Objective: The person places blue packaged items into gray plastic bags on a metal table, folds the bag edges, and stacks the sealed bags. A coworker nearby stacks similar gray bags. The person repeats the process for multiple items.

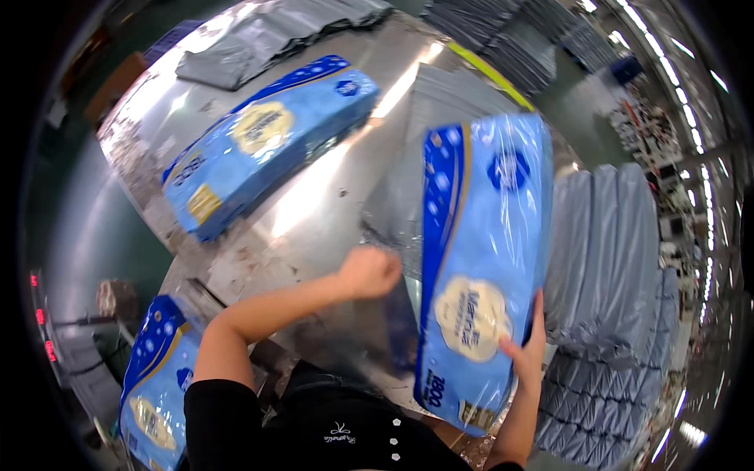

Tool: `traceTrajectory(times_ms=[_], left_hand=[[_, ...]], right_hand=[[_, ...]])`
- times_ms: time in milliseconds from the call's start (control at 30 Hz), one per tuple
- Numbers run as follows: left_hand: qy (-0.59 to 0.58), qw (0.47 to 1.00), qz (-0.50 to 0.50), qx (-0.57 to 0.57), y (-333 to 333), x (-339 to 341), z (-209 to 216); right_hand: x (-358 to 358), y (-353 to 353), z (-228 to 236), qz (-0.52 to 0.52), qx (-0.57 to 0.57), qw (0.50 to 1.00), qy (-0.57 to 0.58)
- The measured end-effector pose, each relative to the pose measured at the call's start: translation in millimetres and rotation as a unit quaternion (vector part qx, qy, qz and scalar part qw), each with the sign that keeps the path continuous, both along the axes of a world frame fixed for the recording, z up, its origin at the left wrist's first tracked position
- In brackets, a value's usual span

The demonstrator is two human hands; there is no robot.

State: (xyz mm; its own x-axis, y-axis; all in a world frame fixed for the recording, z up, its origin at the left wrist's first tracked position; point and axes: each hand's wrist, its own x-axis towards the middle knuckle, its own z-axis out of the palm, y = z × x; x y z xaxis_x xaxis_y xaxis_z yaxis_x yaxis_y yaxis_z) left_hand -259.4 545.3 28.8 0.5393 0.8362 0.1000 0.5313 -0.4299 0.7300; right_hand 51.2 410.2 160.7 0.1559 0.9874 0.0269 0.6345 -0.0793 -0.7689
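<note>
My right hand (528, 347) grips the near right edge of a long blue plastic-wrapped pack (481, 259), held tilted above the table. My left hand (369, 271) is closed in a fist just left of that pack, pinching a thin clear or grey bag film (393, 220) that lies under and beside it. A second blue pack (267, 145) of the same kind lies flat across the metal table (314, 212) farther away to the left.
A third blue pack (157, 385) sits low at my left, beside the table edge. Stacks of grey bags (613, 259) stand at my right, and more grey bags (267, 31) lie at the table's far end. Shelving runs along the far right.
</note>
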Motion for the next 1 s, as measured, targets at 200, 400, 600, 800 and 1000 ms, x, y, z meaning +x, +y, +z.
traceTrajectory(times_ms=[200,400,600,800,1000], left_hand=[[-0.159,0.960,0.046,0.225,126.1,100.6,21.9],[0.037,0.974,-0.084,0.210,149.1,199.4,-28.9],[0.410,0.884,-0.129,0.185,173.6,169.9,-141.1],[0.243,0.938,-0.078,0.234,210.3,129.1,-90.0],[0.285,0.911,-0.149,0.257,232.6,91.1,-69.2]], right_hand=[[78.6,-132.8,-85.5,-0.205,-0.165,0.954,-0.144],[94.4,-143.2,-69.6,-0.260,-0.070,0.943,0.196],[151.1,-187.4,-111.2,-0.210,-0.177,0.878,0.393],[112.4,-85.6,-157.0,0.031,-0.230,0.788,0.570],[100.0,-28.4,-193.5,0.069,-0.270,0.746,0.605]])
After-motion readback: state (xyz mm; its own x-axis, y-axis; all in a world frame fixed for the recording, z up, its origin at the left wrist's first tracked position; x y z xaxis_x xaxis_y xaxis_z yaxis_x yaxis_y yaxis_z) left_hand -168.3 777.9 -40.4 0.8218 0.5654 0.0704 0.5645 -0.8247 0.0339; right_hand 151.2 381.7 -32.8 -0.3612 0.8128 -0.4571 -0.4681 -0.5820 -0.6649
